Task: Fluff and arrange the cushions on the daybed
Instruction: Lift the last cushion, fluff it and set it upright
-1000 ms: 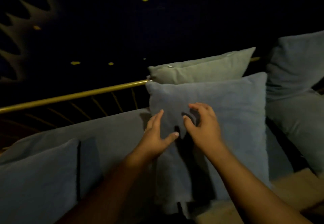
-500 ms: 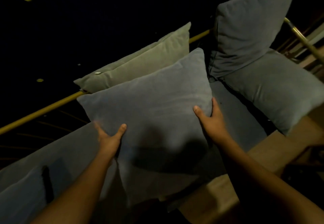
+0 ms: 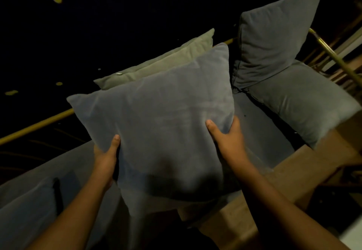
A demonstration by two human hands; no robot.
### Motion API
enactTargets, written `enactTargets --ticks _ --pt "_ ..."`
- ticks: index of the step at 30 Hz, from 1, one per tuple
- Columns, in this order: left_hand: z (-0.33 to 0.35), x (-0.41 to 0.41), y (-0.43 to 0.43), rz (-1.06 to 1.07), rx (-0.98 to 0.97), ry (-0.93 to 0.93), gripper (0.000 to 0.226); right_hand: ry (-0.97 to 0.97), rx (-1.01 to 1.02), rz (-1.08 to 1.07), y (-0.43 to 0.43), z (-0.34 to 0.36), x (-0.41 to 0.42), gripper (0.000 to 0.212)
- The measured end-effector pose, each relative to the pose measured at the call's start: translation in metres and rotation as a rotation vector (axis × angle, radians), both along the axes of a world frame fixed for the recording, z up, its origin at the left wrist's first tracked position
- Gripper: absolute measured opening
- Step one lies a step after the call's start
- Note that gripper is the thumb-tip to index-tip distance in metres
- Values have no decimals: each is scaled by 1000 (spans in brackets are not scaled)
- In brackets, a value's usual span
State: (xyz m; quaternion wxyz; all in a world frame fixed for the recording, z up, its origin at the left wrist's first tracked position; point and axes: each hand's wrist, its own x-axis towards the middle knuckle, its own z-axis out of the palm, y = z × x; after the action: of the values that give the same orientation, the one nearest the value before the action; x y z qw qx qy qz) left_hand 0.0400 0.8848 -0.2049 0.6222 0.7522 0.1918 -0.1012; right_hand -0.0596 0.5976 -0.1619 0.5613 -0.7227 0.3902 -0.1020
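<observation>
At the far left, below and outside the grip, a blue cushion (image 3: 25, 216) lies low against the daybed's long blue back bolster (image 3: 58, 163), only partly in view. Above them a brass rail (image 3: 37, 126) runs along the back of the daybed, with dark ground beyond it.

The left hand (image 3: 106, 155) clasps the left edge of the blue-grey cushion (image 3: 160, 128), thumb laid across the front face and the other fingers hidden behind the fabric. This cushion fills the space between both hands, tilted with its upper right corner highest, and it appears to be lifted clear of the seat, though its lower edge is in shadow and I cannot tell for sure. Directly behind it, just past the grip, a pale green cushion (image 3: 156, 67) leans at the rail, its top edge showing above the held one.

The right hand (image 3: 227, 138) grasps the cushion's right edge in the same way: thumb on the front, fingers wrapped round the back. Below this hand the blue seat pad (image 3: 260, 132) and the daybed's wooden front edge (image 3: 290, 173) show.

To the right of the grip, well apart from it, a large grey-blue cushion (image 3: 274, 34) stands upright in the corner, one corner pointing up. Just below it another grey-blue cushion (image 3: 305, 105) lies flatter on the seat, its near end hanging over the wooden edge. A second brass rail (image 3: 333, 54) runs behind these two.
</observation>
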Motion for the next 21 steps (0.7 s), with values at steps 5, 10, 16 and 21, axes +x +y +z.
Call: enactTargets --ticks 5,10,16,21 --pt "36 -1 67 106 51 -52 84 -121 22 81 61 14 9 97" --pt "66 -19 177 179 47 -167 86 -183 128 239 148 19 34 88" --pt "92 -39 321 331 -37 -121 78 -236 211 487 291 31 69 97" --pt "106 -43 430 479 -81 -70 50 -237 213 732 404 36 104 90"
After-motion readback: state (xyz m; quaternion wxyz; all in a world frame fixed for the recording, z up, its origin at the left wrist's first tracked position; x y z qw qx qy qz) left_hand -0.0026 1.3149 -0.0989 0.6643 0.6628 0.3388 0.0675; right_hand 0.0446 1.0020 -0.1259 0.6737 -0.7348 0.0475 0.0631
